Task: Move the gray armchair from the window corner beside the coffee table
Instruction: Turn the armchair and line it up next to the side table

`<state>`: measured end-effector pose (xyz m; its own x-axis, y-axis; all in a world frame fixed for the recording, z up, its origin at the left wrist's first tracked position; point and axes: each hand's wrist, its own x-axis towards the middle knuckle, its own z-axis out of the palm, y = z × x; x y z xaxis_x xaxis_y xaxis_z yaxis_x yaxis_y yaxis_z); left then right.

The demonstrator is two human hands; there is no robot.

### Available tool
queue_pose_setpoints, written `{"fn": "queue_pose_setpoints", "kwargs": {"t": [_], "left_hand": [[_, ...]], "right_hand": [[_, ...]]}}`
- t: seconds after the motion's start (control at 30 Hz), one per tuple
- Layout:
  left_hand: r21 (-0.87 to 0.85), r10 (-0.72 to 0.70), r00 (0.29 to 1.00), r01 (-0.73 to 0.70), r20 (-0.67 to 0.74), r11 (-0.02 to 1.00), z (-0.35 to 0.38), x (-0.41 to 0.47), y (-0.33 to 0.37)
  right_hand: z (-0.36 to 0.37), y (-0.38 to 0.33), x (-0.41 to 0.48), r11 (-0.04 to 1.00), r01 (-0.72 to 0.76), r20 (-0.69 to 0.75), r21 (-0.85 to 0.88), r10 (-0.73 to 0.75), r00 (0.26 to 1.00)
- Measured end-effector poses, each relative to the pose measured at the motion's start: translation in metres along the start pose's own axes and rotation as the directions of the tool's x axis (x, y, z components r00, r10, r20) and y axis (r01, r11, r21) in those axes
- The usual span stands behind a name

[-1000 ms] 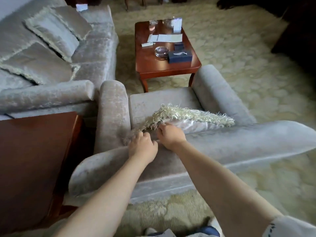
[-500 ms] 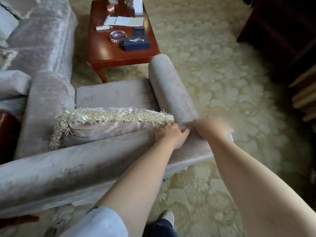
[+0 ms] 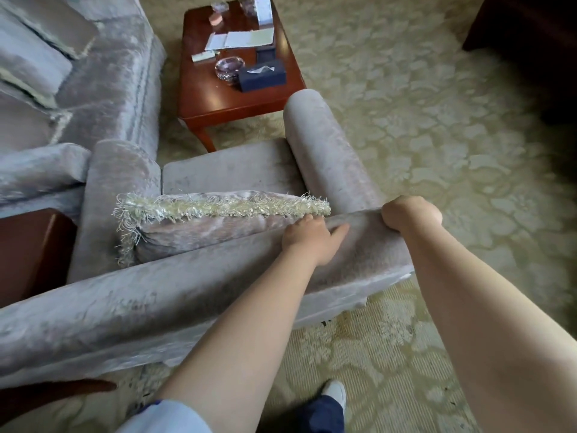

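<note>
The gray armchair (image 3: 224, 179) sits in the centre of the frame, its front facing the coffee table (image 3: 218, 98) at upper centre, close to it but w/ a strip of carpet (image 3: 437, 120) between. The left hand (image 3: 307, 237) lies on the top of the backrest, fingers curled over the edge next to the fringed cushion (image 3: 218, 214), index stretched flat on the fabric. The right hand (image 3: 410, 215) is closed around the backrest's right end, at centre right.

The chair is probably heavy and bulky, w/ soft velvet-like cover that can slip under the palm, so I think the stiff frame under the backrest top and the armrests are the best places to hold; pushing or dragging over carpet seems easier than lifting.

The cushion stands loose against the backrest and may fall. At left the sofa (image 3: 109, 79) almost touches the chair's armrest, and a dark wood side table (image 3: 28, 251) is at lower left. The table's near leg is in the way forward. On the table: glass ashtray (image 3: 230, 67), tissue box (image 3: 262, 75), papers (image 3: 246, 40).
</note>
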<state>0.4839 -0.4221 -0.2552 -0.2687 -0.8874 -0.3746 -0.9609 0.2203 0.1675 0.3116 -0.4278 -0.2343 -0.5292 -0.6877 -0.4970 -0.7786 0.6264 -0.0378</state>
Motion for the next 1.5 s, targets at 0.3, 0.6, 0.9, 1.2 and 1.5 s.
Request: {"fn": "queue_pose_setpoints", "kwargs": {"t": [0.3,0.6,0.9,1.2,1.5], "left_hand": [[-0.006,0.140,0.986,-0.140,0.085,0.990,0.024,-0.052,-0.009],[-0.081,0.139,0.989,-0.135,0.045,0.988,0.021,-0.065,-0.032],[-0.099,-0.517,0.856,0.514,-0.003,0.852,-0.011,-0.114,-0.266],[-0.195,-0.846,0.528,0.839,0.071,0.507,-0.027,-0.191,-0.473],[-0.464,-0.897,0.441,0.802,0.036,0.376,-0.022,-0.203,-0.515]], "right_hand": [[0.038,0.040,-0.038,0.995,-0.086,-0.002,-0.043,0.086,0.996],[0.032,0.039,-0.061,0.979,-0.202,0.029,-0.008,0.202,0.979],[0.082,-0.153,-0.135,0.916,0.357,-0.079,-0.181,-0.376,0.923],[0.206,-0.392,-0.328,0.567,0.821,0.153,-0.061,-0.808,0.569],[0.222,-0.475,-0.346,0.555,0.828,0.271,0.077,-0.811,0.518]]}}
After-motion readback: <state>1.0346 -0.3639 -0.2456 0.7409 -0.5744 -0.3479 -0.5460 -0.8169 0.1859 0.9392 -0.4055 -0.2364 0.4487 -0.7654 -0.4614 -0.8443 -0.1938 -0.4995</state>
